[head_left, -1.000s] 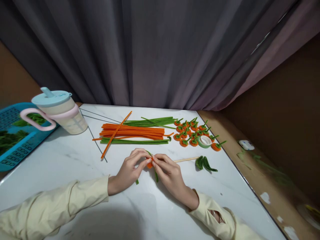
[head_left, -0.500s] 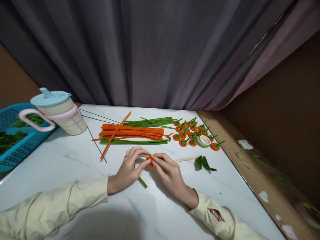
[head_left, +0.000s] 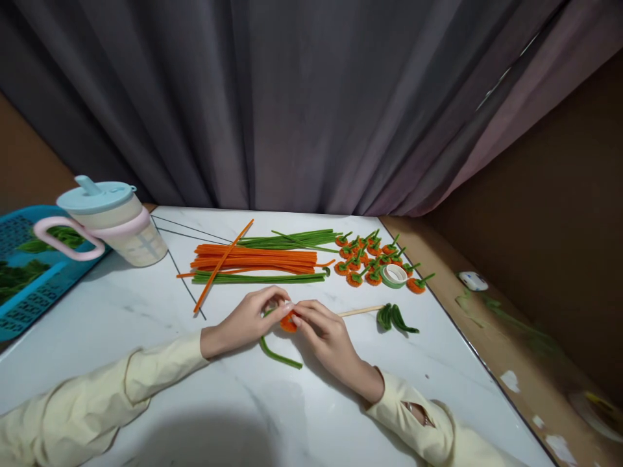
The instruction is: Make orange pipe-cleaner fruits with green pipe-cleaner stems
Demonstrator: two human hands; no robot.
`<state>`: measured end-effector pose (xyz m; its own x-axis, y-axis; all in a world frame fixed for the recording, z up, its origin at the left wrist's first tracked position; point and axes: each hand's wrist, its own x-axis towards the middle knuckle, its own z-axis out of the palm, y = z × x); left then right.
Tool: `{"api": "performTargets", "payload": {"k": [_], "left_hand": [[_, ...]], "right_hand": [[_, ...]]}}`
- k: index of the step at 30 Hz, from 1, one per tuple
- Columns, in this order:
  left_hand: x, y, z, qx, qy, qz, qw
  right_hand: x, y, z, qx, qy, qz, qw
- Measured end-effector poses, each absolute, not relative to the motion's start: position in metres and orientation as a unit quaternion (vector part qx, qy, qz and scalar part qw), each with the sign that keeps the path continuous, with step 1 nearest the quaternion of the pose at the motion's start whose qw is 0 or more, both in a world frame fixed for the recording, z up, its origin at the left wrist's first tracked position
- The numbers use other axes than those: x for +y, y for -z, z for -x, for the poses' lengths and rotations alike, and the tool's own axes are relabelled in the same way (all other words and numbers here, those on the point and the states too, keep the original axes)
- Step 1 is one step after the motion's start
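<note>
Near the front middle of the table, my left hand (head_left: 256, 318) and my right hand (head_left: 331, 337) meet with fingertips pinched together. Between them is a small orange pipe-cleaner pumpkin (head_left: 289, 323), gripped by my right thumb and fingers. A green pipe cleaner (head_left: 278, 357) runs from my left fingers, bends down and trails toward the right below the hand. My left thumb and fingers close on its upper end at the pumpkin's top; the exact contact is partly hidden by the fingertips.
Orange pipe cleaners (head_left: 263, 258) and green pipe cleaners (head_left: 292, 240) lie behind my hands. Several finished pumpkins (head_left: 355, 279) surround a tape roll (head_left: 394, 275) at right. A wooden stick (head_left: 360, 312) touches dark green leaves (head_left: 396, 319). A lidded mug (head_left: 131, 237) and blue basket (head_left: 29, 318) stand left.
The green pipe cleaner's loose end has swung right and more of its length shows. My left hand has turned slightly, and more of the orange pumpkin is visible below the fingertips.
</note>
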<state>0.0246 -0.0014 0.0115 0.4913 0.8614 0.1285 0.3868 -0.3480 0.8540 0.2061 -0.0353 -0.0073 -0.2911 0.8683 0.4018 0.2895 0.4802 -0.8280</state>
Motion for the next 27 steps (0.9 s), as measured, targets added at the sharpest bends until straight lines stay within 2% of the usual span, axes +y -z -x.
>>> {"api": "performTargets", "payload": {"k": [6, 11, 16, 22, 27], "left_hand": [[-0.006, 0.002, -0.030, 0.421, -0.300, -0.655, 0.551], [0.001, 0.005, -0.028, 0.432, -0.347, -0.581, 0.596], [0.004, 0.005, -0.025, 0.397, -0.320, -0.559, 0.654], [0.004, 0.003, -0.022, 0.380, -0.329, -0.542, 0.674], [0.004, 0.005, -0.022, 0.391, -0.325, -0.539, 0.672]], "right_hand": [[-0.031, 0.014, -0.206, -0.666, -0.362, 0.456, 0.467], [-0.027, 0.018, -0.208, -0.633, -0.434, 0.457, 0.450], [-0.027, 0.016, -0.210, -0.633, -0.450, 0.463, 0.427], [-0.028, 0.018, -0.211, -0.625, -0.438, 0.477, 0.437], [-0.027, 0.012, -0.213, -0.652, -0.422, 0.475, 0.413]]}}
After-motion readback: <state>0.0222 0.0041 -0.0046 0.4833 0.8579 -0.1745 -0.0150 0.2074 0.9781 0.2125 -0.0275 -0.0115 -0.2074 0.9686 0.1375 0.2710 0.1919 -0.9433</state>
